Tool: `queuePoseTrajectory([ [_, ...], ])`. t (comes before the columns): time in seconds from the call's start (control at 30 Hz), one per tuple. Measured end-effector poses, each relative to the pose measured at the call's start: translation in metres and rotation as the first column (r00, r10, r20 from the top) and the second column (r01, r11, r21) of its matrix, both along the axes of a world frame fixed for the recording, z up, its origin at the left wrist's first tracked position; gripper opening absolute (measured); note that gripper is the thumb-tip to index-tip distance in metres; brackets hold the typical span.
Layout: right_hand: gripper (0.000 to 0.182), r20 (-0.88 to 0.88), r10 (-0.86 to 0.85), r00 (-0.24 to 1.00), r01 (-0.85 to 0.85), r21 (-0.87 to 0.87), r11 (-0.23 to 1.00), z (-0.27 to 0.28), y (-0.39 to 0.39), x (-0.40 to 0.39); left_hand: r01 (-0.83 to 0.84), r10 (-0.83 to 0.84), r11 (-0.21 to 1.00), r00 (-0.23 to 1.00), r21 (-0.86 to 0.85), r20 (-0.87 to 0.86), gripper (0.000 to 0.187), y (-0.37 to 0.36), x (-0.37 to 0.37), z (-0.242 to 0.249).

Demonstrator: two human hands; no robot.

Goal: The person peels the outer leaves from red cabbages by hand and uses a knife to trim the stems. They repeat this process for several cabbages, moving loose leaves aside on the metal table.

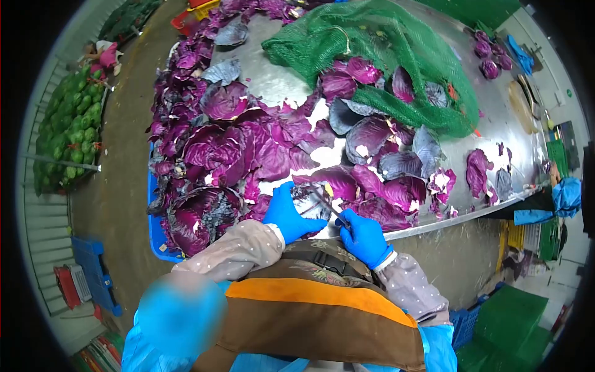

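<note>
My left hand (287, 215), in a blue glove, is closed around a red cabbage (312, 202) with dark purple and whitish patches, close to the table's front edge. Gripped in my blue-gloved right hand (364, 237) is a knife (332, 209), its blade reaching up and left onto the cabbage. Whether the blade has cut in cannot be made out. Loose purple cabbage leaves (384, 211) lie around both hands, and a large heap of leaves (217, 152) rises to the left.
A green mesh net (372, 43) lies across the metal table (266, 74). Several whole red cabbages (489, 68) sit at the far right. A blue crate (160, 245) stands under the leaf heap. Net sacks of green cabbages (74, 124) and a crouching person (106, 56) are at left.
</note>
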State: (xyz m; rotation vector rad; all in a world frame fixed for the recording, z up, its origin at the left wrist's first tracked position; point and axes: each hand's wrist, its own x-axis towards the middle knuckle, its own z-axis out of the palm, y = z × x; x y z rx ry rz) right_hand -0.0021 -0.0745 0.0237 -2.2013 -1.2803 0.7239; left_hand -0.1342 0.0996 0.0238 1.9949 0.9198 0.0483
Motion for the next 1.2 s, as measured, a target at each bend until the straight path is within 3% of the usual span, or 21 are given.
queuePoseTrajectory([
  [0.07,0.015,-0.015,0.0,1.0,-0.002,-0.107,0.994,-0.003,0.005,-0.003,-0.02,0.029,0.994,0.997,-0.108,0.077,0.104,0.001,-0.002,-0.018],
  [0.17,0.016,0.049,-0.081,0.996,0.087,-0.142,0.986,-0.033,0.028,0.004,-0.039,0.06,0.988,0.988,-0.151,0.14,0.105,-0.002,0.002,-0.007],
  [0.2,0.016,0.08,-0.099,0.992,0.109,-0.14,0.984,-0.049,0.037,0.009,-0.019,0.02,1.0,0.995,-0.013,0.103,0.107,-0.002,-0.002,-0.026],
  [0.27,0.018,0.082,-0.126,0.989,0.136,-0.133,0.982,-0.067,0.06,0.026,0.067,-0.063,0.997,0.993,-0.028,0.103,0.108,-0.006,-0.006,-0.023],
  [0.3,0.02,0.088,-0.148,0.985,0.162,-0.171,0.972,-0.07,0.066,0.029,0.081,-0.061,0.992,0.98,-0.095,0.19,0.109,-0.002,-0.011,-0.023],
  [0.4,0.019,-0.111,-0.182,0.977,0.182,-0.011,0.983,-0.061,0.053,0.041,0.132,-0.015,0.954,0.917,-0.268,0.398,0.113,0.009,-0.02,-0.026],
  [0.43,0.02,-0.354,-0.236,0.905,0.297,0.128,0.946,-0.049,0.045,0.039,0.15,-0.002,0.941,0.899,-0.304,0.438,0.114,0.011,-0.016,-0.026],
  [0.47,0.022,-0.383,-0.271,0.883,0.343,0.133,0.93,-0.035,0.039,0.038,0.17,0.014,0.923,0.881,-0.345,0.472,0.114,0.012,-0.013,-0.027],
  [0.53,0.026,-0.442,-0.336,0.832,0.434,0.139,0.89,0.013,0.036,0.033,0.227,-0.148,0.972,0.792,-0.06,0.593,0.113,0.02,0.005,-0.043],
  [0.57,0.043,-0.443,-0.325,0.835,0.439,0.183,0.879,0.018,0.033,0.031,0.242,-0.169,0.97,0.774,-0.039,0.61,0.112,0.024,0.015,-0.045],
  [0.6,0.049,-0.423,-0.294,0.857,0.432,0.277,0.858,0.008,0.031,0.03,0.254,-0.187,0.967,0.757,-0.018,0.626,0.112,0.027,0.022,-0.045],
  [0.67,0.059,-0.377,-0.24,0.895,0.404,0.451,0.796,-0.025,0.03,0.024,0.284,-0.32,0.947,0.837,0.148,0.444,0.108,0.037,0.023,-0.037],
  [0.73,0.065,-0.346,-0.236,0.908,0.338,0.272,0.901,-0.013,0.036,0.013,0.299,-0.361,0.887,0.924,0.351,0.126,0.109,0.042,0.021,0.0],
  [0.8,0.066,-0.393,-0.156,0.906,0.308,0.361,0.88,-0.021,0.047,0.011,0.283,-0.354,0.921,0.893,0.267,0.277,0.114,0.049,0.034,0.005],
  [0.87,0.066,-0.285,-0.192,0.939,0.269,0.261,0.927,-0.011,0.044,0.009,0.403,-0.403,0.887,0.914,0.225,-0.052,0.115,0.047,0.04,0.011],
  [0.93,0.065,-0.202,-0.21,0.957,0.249,0.192,0.949,-0.001,0.042,0.009,0.332,-0.329,0.926,0.943,0.181,-0.044,0.119,0.04,0.04,0.009],
  [1.03,0.059,-0.137,-0.243,0.96,0.26,0.124,0.958,-0.004,0.044,0.006,0.187,-0.206,0.973,0.969,0.137,0.137,0.122,0.024,0.035,-0.016],
  [1.1,0.056,-0.147,-0.258,0.955,0.297,0.486,0.822,-0.05,0.055,0.012,0.125,-0.14,0.983,0.984,0.133,0.111,0.123,0.007,0.034,-0.007],
  [1.2,0.05,-0.219,-0.298,0.929,0.369,0.526,0.766,-0.073,0.055,0.015,0.13,-0.143,0.988,0.977,0.089,0.16,0.126,0.007,0.034,-0.016],
])
